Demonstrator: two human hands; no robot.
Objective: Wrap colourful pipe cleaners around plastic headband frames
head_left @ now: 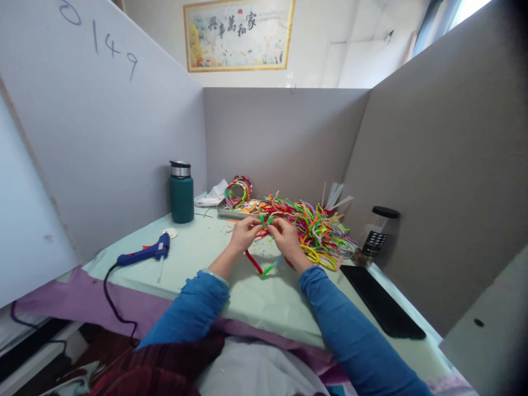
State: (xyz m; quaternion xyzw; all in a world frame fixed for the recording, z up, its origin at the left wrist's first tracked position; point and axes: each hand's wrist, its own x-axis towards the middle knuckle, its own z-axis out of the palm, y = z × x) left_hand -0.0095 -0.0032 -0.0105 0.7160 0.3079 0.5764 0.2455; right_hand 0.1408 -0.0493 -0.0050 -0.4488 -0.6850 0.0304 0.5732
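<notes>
My left hand (244, 233) and my right hand (284, 235) meet at the middle of the table, both pinching a green pipe cleaner (265, 220) held between their fingertips. Below the hands hangs a red hoop-shaped piece (253, 260) with a green and light blue end (270, 268). Just beyond my right hand lies a big pile of coloured pipe cleaners (315, 223). Both arms wear blue sleeves.
A blue glue gun (144, 253) with a black cord lies at the left. A green flask (181, 192) stands by the left wall. A metal tray (231, 211) with wrapped hoops sits at the back. A black phone (381, 302) and a dark-lidded jar (378, 234) are at the right.
</notes>
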